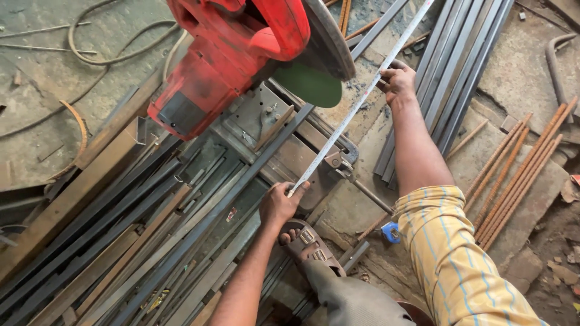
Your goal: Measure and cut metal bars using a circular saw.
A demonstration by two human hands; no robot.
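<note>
My left hand (281,202) pinches the near end of a white measuring tape (356,105) against a long dark steel bar (241,181). The tape runs diagonally up to the right, past my right hand (399,81), which holds it farther along, near a bundle of grey steel strips (459,66). The steel bar lies across the base and vise (284,151) of a red chop saw (229,54), whose cutting disc (329,42) is raised above it. My foot in a brown sandal (308,241) rests just below my left hand.
Many flat and angled steel bars (121,241) lie piled at the lower left. Rusty ribbed rods (519,175) lie on a stone slab at the right. A small blue tape case (391,232) sits on the ground near my knee. Cables and wire (109,57) lie on the floor at the upper left.
</note>
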